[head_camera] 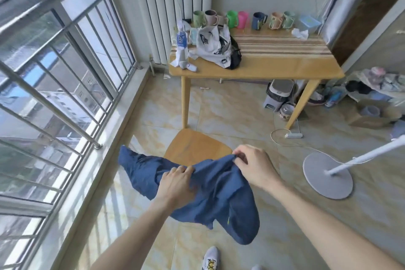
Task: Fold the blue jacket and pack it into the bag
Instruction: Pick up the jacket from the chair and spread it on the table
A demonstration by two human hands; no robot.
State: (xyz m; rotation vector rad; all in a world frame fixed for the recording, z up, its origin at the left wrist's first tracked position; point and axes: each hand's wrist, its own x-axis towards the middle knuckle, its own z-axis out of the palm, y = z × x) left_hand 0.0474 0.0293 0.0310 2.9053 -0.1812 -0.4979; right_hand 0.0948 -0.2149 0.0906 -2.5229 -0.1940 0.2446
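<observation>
My left hand (pixel 175 182) is closed on a bunch of the blue jacket (pixel 210 195), fingers curled into the cloth near its upper edge. My right hand (pixel 252 164) pinches the same edge a little further out, thumb and fingertips nipped on a small ridge of fabric. Both hands hold the jacket in the air in front of me, not resting on anything.

The jacket hangs unfolded. One lobe trails off beyond my left hand toward the window; a heavier, rounded lobe droops below my right wrist. Judgement: thin woven cloth, light, fully limp, probably a bit slick. It will not hold a crease unless laid flat. Best grips are seams, collar or shoulders, not mid-panel bunches like the left one now. A small yellow-green mark shows on the lower lobe; I cannot tell what it is.

Just beyond the hands, under the jacket, is a wooden chair seat (pixel 197 142): smooth, pale, rounded corners. Possible folding surface, though small.

Further ahead stands a wooden table (pixel 263 66) with a glossy top and a striped runner. On its near-left part sits the bag (pixel 215 48), white and black, soft and slumped; whether its mouth is open I cannot tell. Mugs (pixel 241 19) line the far edge.

Folding not yet begun.
</observation>
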